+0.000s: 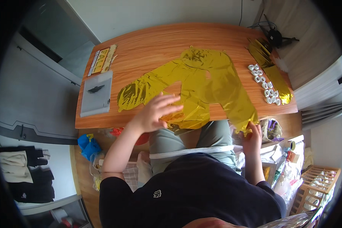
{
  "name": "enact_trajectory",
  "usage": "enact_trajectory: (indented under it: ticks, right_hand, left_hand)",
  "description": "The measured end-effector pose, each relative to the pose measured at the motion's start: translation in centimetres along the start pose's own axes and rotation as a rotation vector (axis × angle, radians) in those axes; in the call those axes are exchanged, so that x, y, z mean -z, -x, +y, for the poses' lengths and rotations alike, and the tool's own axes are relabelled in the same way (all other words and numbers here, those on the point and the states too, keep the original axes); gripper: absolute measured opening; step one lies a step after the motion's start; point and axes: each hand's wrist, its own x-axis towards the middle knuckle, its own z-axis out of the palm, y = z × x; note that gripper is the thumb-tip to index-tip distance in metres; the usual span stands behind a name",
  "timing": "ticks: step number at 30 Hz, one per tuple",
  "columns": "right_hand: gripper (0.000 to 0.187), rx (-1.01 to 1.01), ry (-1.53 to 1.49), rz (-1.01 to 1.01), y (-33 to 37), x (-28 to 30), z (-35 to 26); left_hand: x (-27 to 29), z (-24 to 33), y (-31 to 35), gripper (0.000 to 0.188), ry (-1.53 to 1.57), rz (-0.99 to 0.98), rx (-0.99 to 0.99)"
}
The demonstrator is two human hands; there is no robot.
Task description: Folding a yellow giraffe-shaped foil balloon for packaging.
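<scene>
While your left hand [151, 114] hovers, fingers spread wide, over the gold foil [228, 85], your right hand [252, 137] pinches its lower-right end beside the near edge of the counter [140, 49]; the foil lies flat, glossy and creased, its outline branching.

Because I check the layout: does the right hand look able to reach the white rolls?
Probably yes: the white rolls lie uncovered beyond the right hand, but it pinches the gold foil and might need to let go first.

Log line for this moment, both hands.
left hand: open, over gold foil | right hand: pinching foil's near right end | white rolls: on table, right side
</scene>
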Motion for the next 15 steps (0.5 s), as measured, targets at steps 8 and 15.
enact_trajectory:
  ticks: [8, 15]
  right_hand:
    - [0.04, -0.239, -0.456, -0.061, -10.4, 6.3, -0.2]
    - [0.03, 0.353, 0.446, 0.068, -24.6, 12.5, -9.3]
  left_hand:
    - [1.8, -5.4, -3.3, 0.087, -0.322, -0.24, 0.277]
    - [0.0, -6.9, -6.1, 0.088, -0.28, -0.177, 0.389]
